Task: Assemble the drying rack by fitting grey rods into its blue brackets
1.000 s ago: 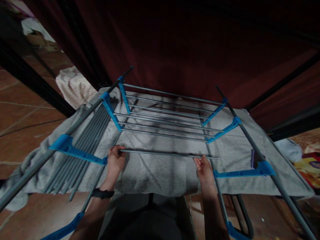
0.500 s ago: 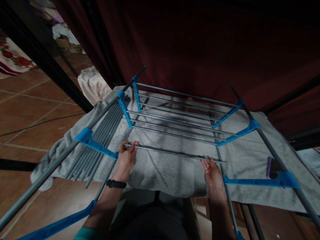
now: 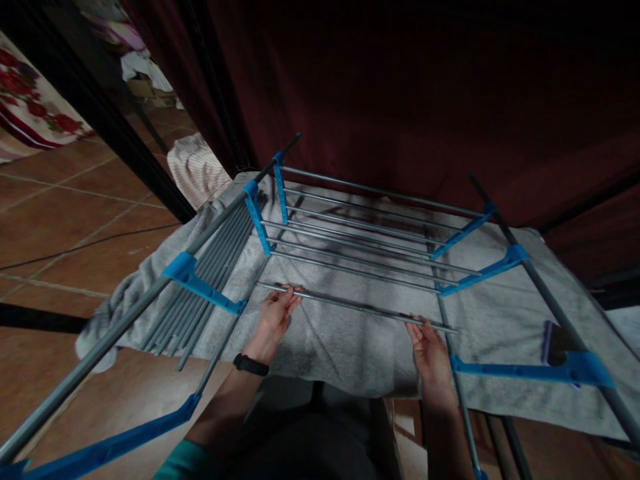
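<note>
A thin grey metal tube [image 3: 350, 305] lies level across both hands, apart from the rack's joints. My left hand [image 3: 277, 312] pinches it a little in from its left end. Near the tube's right end, my right hand [image 3: 426, 337] has its fingers closed on it. Around them stands a partly assembled rack with long grey side poles and blue plastic brackets. The nearer left bracket [image 3: 205, 287] and the nearer right bracket [image 3: 530, 372] have no tubes between them. Farther back, several crossbars [image 3: 357, 241] span the rear brackets.
Several loose grey tubes [image 3: 213, 273] lie side by side on the grey blanket [image 3: 320, 347] at left. A dark, purple-edged object [image 3: 549, 341] rests behind the right bracket. A dark red curtain [image 3: 400, 87] hangs behind. Another blue bracket [image 3: 115, 437] slants low at left.
My left hand has slid right along the tube, so more of its left end shows. My right hand still grips near the other end. The whole view has shifted slightly.
</note>
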### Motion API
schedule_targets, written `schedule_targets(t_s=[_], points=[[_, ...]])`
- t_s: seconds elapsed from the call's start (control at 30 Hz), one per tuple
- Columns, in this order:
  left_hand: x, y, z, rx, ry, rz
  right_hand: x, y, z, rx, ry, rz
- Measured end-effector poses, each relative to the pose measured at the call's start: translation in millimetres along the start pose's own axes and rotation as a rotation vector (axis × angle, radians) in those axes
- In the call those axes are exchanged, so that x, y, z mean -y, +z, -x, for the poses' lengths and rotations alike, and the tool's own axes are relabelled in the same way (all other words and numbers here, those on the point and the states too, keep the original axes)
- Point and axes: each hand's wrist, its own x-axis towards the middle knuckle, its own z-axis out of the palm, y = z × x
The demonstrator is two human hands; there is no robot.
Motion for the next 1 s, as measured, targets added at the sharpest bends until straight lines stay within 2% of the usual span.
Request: schedule_targets(t_s=[0.43, 0.67, 1.0], points=[[13, 10, 4, 0.029, -0.047, -0.035, 2, 5, 4, -0.016, 0.009, 0.041], [13, 9, 3, 0.007, -0.051, -0.033, 4, 7, 8, 0.021, 0.056, 0.024], [17, 14, 5, 0.034, -0.100, -0.052, -23, 33, 21, 0.102, 0.150, 0.053]])
